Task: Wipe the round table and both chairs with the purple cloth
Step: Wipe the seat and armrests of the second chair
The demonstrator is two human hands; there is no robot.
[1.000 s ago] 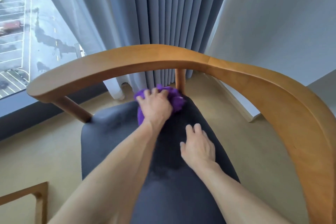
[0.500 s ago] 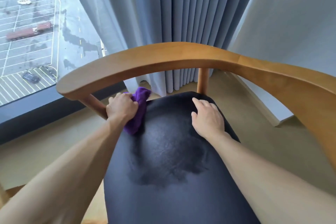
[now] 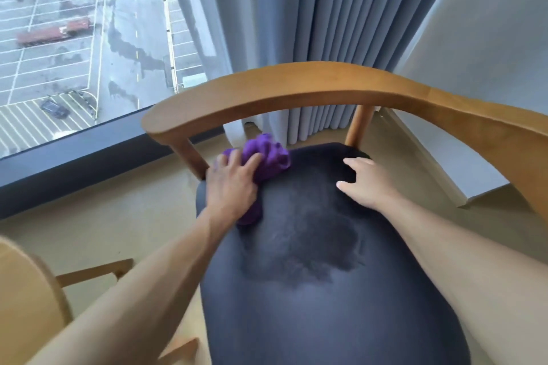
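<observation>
Head view looks down on a chair [image 3: 296,89] with a curved wooden backrest arching across the middle of the frame and a dark padded seat [image 3: 326,305] filling the lower centre. The left hand [image 3: 234,184] lies on the purple cloth [image 3: 267,157] at the upper left edge of the seat, just beside the left backrest post; its fingers are spread and laid flat over the bunched fabric, pressing it down rather than curling round it. The right hand [image 3: 367,184] rests on the seat right of centre, fingers loosely apart, touching the fabric and holding nothing. A darker patch [image 3: 308,240] marks the seat between the two forearms. A window [image 3: 74,38] fills the upper left, grey curtains [image 3: 326,24] hang at upper centre, and a round wooden edge [image 3: 26,299], somewhat blurred, sits at lower left
</observation>
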